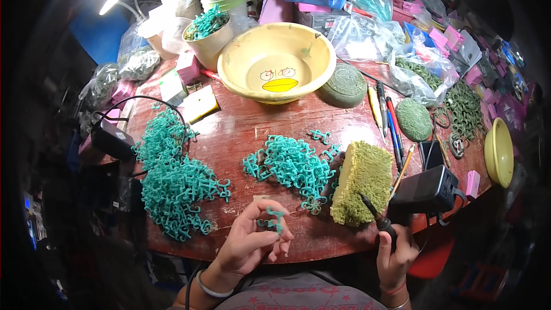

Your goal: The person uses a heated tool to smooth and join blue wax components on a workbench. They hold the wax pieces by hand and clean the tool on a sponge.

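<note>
My left hand [254, 237] pinches a small curled teal piece [275, 220], apparently wax or plastic, between thumb and fingers above the table's front edge. In my right hand [398, 247] is a corded pen-shaped tool [379, 215] that looks like a soldering iron or wax pen. Its dark tip lies over the near end of a yellow-green foam block [366, 181] with a rough, crumbly top; whether they touch I cannot tell. Beyond my left hand spreads a pile of similar teal pieces [297, 165]. A larger pile [172, 185] lies farther left.
A yellow plastic basin [275, 66] stands at the back of the red wooden table [241, 116]. Pens [394, 125], a round green pad [413, 119] and a black power bank [426, 191] lie right. A cabled black box [112, 138] sits left; tubs [208, 43] of teal pieces stand behind.
</note>
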Demonstrator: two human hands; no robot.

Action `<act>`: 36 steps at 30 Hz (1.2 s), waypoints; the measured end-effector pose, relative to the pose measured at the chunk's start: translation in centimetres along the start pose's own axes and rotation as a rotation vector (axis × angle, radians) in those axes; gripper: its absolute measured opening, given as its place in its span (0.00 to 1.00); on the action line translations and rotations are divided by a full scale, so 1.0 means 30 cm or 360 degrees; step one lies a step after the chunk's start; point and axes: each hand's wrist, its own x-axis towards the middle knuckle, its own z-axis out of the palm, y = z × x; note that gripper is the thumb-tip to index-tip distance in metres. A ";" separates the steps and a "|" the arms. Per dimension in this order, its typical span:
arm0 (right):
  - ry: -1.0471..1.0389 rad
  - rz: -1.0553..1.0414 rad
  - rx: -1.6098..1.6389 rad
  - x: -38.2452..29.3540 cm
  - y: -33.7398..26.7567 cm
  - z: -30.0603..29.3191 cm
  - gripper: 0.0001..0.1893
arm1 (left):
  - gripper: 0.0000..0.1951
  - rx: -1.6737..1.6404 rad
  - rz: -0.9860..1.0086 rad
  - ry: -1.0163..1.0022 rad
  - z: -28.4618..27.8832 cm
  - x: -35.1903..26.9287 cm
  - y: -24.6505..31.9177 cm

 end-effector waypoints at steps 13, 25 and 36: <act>-0.0051 0.0085 0.0042 -0.009 -0.004 0.014 0.12 | 0.11 0.2430 0.0876 0.0094 0.132 0.109 -0.095; -0.0053 0.0082 0.0024 -0.016 0.006 0.018 0.12 | 0.08 0.2849 0.1043 0.0424 0.067 0.054 -0.055; -0.0024 0.0027 -0.0026 -0.015 0.009 0.023 0.12 | 0.07 0.2897 0.1033 0.0414 0.067 0.070 -0.060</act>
